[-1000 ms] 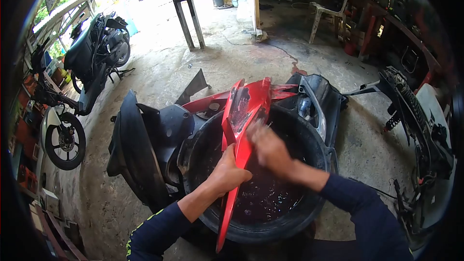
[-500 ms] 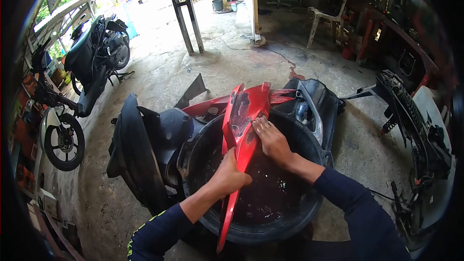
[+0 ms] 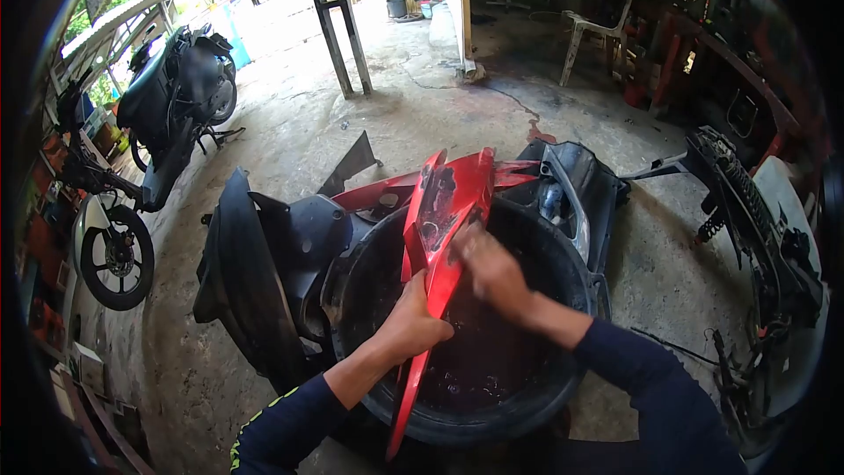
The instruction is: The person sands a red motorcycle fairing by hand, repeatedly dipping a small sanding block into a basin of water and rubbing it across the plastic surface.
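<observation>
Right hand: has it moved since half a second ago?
Yes. Judged against the black tub, the right hand has shifted slightly down along the red panel, toward the tub's near rim.

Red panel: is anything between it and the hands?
Nothing visible: the left hand grips the red panel directly. The right hand, blurred, is at the panel's right edge; whether it holds anything thin can't be told.

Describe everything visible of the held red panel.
The red panel is long, angular, seemingly glossy plastic, with dark patches on its broad far end and a narrow near tail. It extends over the black tub; rim contact is unclear. The left hand grips its middle; the blurred right hand is at its right edge.
</observation>
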Demonstrator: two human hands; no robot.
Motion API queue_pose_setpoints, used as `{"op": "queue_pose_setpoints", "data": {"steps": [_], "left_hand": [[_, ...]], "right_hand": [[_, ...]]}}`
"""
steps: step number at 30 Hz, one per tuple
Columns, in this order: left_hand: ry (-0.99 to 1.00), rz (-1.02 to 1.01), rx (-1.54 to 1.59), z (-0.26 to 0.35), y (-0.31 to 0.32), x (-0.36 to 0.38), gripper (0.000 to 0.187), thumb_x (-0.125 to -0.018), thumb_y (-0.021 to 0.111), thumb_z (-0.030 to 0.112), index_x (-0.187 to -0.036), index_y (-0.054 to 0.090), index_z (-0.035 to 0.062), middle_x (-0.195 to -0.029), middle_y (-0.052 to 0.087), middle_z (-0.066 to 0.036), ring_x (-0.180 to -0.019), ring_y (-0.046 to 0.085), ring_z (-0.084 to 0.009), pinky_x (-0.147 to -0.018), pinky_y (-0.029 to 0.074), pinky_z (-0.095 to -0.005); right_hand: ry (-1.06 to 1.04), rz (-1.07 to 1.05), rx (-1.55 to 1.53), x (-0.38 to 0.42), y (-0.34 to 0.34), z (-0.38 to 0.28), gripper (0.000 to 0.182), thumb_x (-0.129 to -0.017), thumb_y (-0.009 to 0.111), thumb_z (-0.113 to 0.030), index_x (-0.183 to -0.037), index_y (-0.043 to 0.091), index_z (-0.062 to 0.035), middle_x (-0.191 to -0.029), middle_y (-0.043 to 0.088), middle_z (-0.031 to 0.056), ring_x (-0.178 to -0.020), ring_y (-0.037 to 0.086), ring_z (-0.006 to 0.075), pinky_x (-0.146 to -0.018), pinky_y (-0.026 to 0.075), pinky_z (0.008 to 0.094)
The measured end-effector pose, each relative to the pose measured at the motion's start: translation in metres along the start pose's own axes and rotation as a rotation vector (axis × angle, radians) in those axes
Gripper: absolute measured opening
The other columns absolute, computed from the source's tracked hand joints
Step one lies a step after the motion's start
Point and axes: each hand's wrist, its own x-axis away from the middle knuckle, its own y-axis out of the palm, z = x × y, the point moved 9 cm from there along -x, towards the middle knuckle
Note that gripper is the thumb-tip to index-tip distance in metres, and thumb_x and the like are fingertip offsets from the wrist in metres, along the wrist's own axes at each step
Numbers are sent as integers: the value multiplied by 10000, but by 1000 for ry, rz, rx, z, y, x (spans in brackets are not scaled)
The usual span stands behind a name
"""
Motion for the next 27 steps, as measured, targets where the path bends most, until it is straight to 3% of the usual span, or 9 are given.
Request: {"op": "queue_pose_setpoints", "data": {"steps": [5, 8, 10, 12, 15, 18, 19, 22, 27], "left_hand": [[47, 22, 19, -17, 5, -11, 900, -673, 758, 48, -1481, 381, -65, -1442, 486, -287, -1376, 490, -396, -1152, 400, -404], [59, 18, 13, 5, 3, -7, 868, -675, 748, 30, -1464, 400, -70, -1424, 494, -287, -1371, 498, -392, -1150, 404, -402], [-79, -30, 68, 3, 7, -9, 956, -677, 702, -26, -1556, 329, 3, -1310, 582, -163, -1211, 593, -259, -992, 500, -328], [-60, -45, 67, -15, 9, -18, 953, -677, 703, -25, -1551, 325, -6, -1302, 585, -171, -1192, 608, -258, -973, 513, -326], [246, 132, -142, -21, 7, -18, 895, -680, 707, -28, -1508, 367, -15, -1160, 614, -116, -1000, 650, -208, -828, 549, -318], [10, -15, -32, -8, 11, -18, 919, -677, 708, -39, -1526, 356, -6, -1310, 578, -134, -1166, 618, -218, -913, 533, -309], [6, -30, 69, -5, 9, -20, 909, -656, 769, 24, -1478, 393, -75, -1406, 530, -272, -1371, 509, -398, -1137, 432, -414], [146, -42, 193, -6, 12, -19, 903, -665, 768, 23, -1478, 388, -77, -1408, 527, -281, -1358, 518, -397, -1128, 434, -412], [26, -43, 86, -5, 7, -18, 899, -673, 752, 13, -1488, 378, -61, -1399, 538, -257, -1354, 530, -368, -1122, 430, -383]], "right_hand": [[-150, 37, 31, 17, -5, -65, 556, -855, 577, -35, -1400, 559, 75, -1383, 602, 288, -1339, 564, 416, -1166, 428, 501], [-10, 39, -26, 1, -3, -6, 582, -842, 575, -11, -1420, 555, 59, -1410, 597, 266, -1372, 547, 396, -1199, 402, 491], [8, 52, 54, -8, -5, -2, 576, -846, 586, -24, -1418, 562, 47, -1407, 599, 260, -1369, 547, 400, -1204, 398, 486], [-52, 78, -30, 6, -7, -45, 548, -863, 579, -25, -1407, 566, 51, -1409, 596, 262, -1357, 550, 415, -1196, 407, 488], [-85, 58, -72, 4, -15, -39, 526, -854, 566, -7, -1376, 585, 60, -1407, 595, 266, -1330, 565, 429, -1182, 418, 495], [14, 73, 12, -7, 2, 18, 526, -835, 570, -6, -1355, 594, 77, -1367, 610, 281, -1311, 569, 449, -1171, 422, 509], [-24, 46, 11, -7, -7, -7, 531, -833, 570, -5, -1357, 595, 75, -1372, 609, 281, -1315, 569, 445, -1172, 420, 513], [-197, 32, -54, 11, -10, -64, 540, -834, 600, -57, -1357, 596, 76, -1384, 610, 272, -1328, 563, 439, -1186, 394, 524], [-6, -6, 10, -17, 0, 8, 580, -807, 611, -58, -1371, 582, 72, -1408, 591, 271, -1352, 547, 414, -1188, 396, 503]]}}
